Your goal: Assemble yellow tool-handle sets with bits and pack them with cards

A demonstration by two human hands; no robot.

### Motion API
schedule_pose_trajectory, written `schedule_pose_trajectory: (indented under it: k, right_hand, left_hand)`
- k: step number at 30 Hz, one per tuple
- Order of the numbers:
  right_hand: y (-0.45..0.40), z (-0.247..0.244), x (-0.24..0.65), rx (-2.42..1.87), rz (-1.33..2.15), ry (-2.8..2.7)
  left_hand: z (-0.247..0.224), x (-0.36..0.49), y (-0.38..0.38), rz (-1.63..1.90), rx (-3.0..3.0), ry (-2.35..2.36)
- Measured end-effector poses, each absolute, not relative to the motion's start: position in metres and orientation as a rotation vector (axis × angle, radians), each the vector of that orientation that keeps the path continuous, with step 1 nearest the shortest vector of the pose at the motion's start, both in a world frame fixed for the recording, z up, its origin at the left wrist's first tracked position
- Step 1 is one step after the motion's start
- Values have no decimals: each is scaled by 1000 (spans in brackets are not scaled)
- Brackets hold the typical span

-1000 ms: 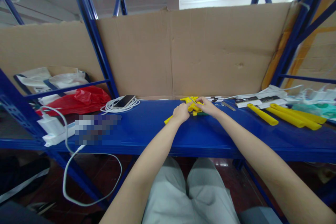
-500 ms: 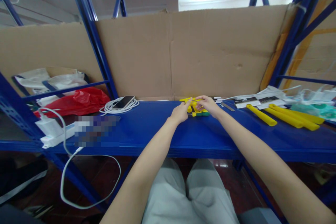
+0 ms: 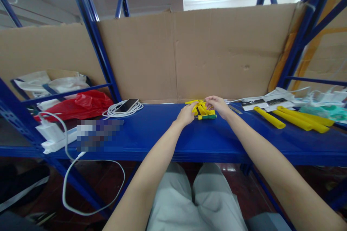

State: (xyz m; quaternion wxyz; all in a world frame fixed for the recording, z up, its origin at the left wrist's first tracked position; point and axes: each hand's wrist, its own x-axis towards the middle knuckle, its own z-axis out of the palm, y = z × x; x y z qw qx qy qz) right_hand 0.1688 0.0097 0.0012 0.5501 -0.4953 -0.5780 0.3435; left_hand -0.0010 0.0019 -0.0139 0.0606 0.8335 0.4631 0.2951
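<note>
Near the back of the blue shelf top [image 3: 151, 130], my left hand [image 3: 186, 114] is closed around the edge of a yellow plastic part, pressing it with the fingertips. My right hand [image 3: 217, 105] hovers just right of it, fingers curled in a pinch over the yellow pieces; what lies between the fingertips is too small to make out. Several yellow plastic pieces [image 3: 206, 109] lie heaped between and under both hands, partly covered by them. In front of the heap lies a screwdriver with a green and yellow handle [image 3: 208, 117].
To the right are several long yellow plastic handles [image 3: 269, 118], white-and-black packets [image 3: 253, 105] and a thin metal strip [image 3: 235, 109]. A phone [image 3: 127, 105] rests on a coiled white cable; a power strip [image 3: 61, 140] and red bag [image 3: 78, 104] are leftward. A cardboard wall [image 3: 211, 54] stands behind.
My right hand has lifted slightly and shifted a little right, away from my left fingers. My left index finger has bent down from its pointing pose against the yellow part.
</note>
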Motion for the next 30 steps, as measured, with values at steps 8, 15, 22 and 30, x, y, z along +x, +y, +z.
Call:
schedule_pose_trajectory:
  k: [8, 15, 22, 30]
  right_hand:
    - [21, -16, 248, -1976, -16, -1355]
    - [24, -46, 276, -2271, -21, -1397]
    - [31, -52, 279, -2251, -55, -1469]
    - [28, -48, 275, -2229, -80, -1501]
  left_hand:
    - [-8, 6, 8, 1289, 1865, 1136]
    - [-7, 11, 4, 1231, 1418, 954]
    - [-8, 15, -1, 1135, 1387, 970]
    - [-5, 16, -8, 1037, 1396, 930]
